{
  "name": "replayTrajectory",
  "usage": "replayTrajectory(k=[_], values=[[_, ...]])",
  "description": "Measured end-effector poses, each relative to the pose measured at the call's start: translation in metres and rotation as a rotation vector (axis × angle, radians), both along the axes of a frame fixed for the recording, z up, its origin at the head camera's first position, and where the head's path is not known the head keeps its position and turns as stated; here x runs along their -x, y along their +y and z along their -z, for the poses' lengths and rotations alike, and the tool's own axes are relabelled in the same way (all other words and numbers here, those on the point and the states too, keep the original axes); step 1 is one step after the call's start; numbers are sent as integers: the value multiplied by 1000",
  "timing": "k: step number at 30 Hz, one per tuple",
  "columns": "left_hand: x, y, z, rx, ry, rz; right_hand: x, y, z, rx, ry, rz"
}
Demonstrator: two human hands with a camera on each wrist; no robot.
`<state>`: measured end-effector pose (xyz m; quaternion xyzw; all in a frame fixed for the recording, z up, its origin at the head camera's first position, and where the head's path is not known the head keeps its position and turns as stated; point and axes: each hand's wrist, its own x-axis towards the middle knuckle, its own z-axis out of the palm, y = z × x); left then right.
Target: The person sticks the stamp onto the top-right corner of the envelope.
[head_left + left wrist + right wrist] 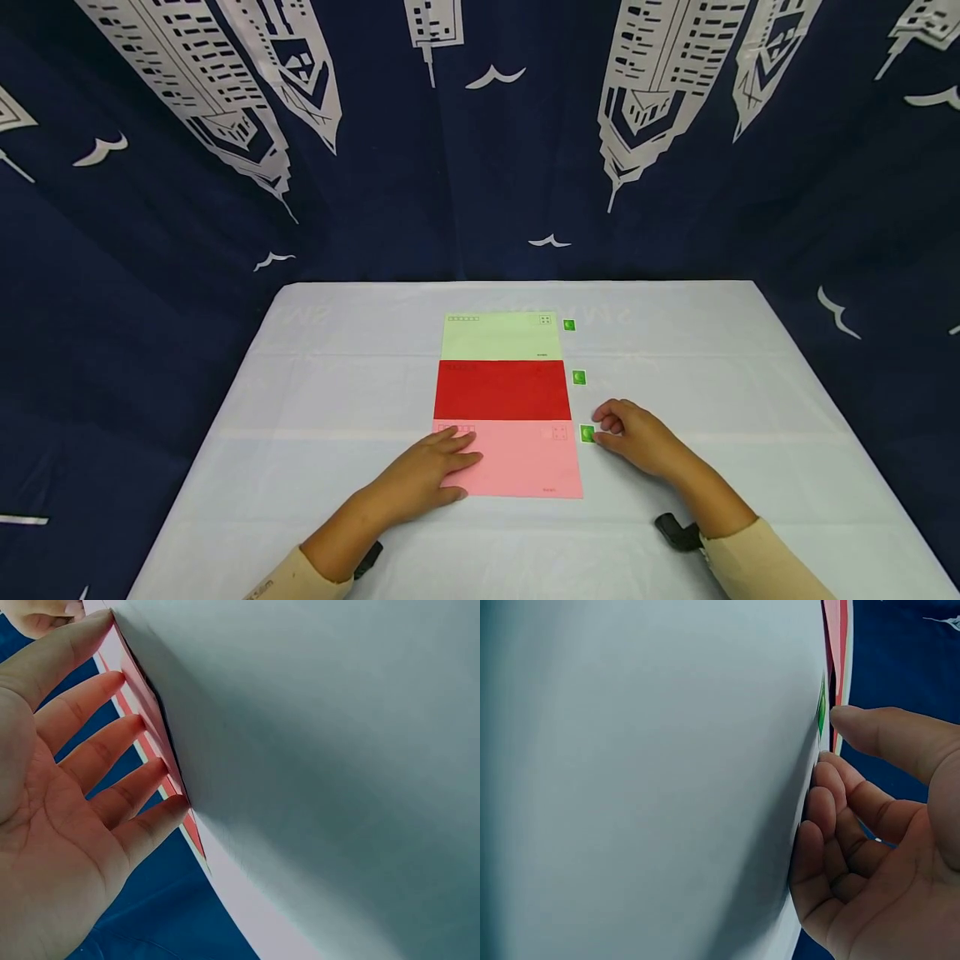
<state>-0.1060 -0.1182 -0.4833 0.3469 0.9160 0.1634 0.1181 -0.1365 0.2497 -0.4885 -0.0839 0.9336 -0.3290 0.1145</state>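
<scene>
A pink envelope lies nearest me, with a red envelope and a pale green envelope in a column beyond it. My left hand rests on the pink envelope's left part with its fingers spread; the left wrist view shows the fingertips down on the paper. A small green square stamp lies just right of the pink envelope. Beside that stamp is my right hand, thumb at its edge, other fingers loosely bent on the table. In the right wrist view the thumb stands apart from the fingers, nothing between them.
Two more green stamps lie right of the envelopes, one stamp beside the red and another stamp beside the pale green. They rest on a white-covered table. A dark blue printed cloth hangs behind.
</scene>
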Motion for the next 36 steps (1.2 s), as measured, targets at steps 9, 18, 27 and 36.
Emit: replayTrajectory(k=[9, 18, 27, 36], values=[[1, -1, 0, -2, -5, 7, 3, 1, 3, 44, -11, -8], [0, -1, 2, -16, 1, 14, 3, 0, 4, 43, 3, -18], [-1, -1, 1, -26, 10, 20, 3, -2, 3, 30, 16, -22], [-2, -1, 0, -26, -4, 13, 2, -2, 2, 23, 1, -10]])
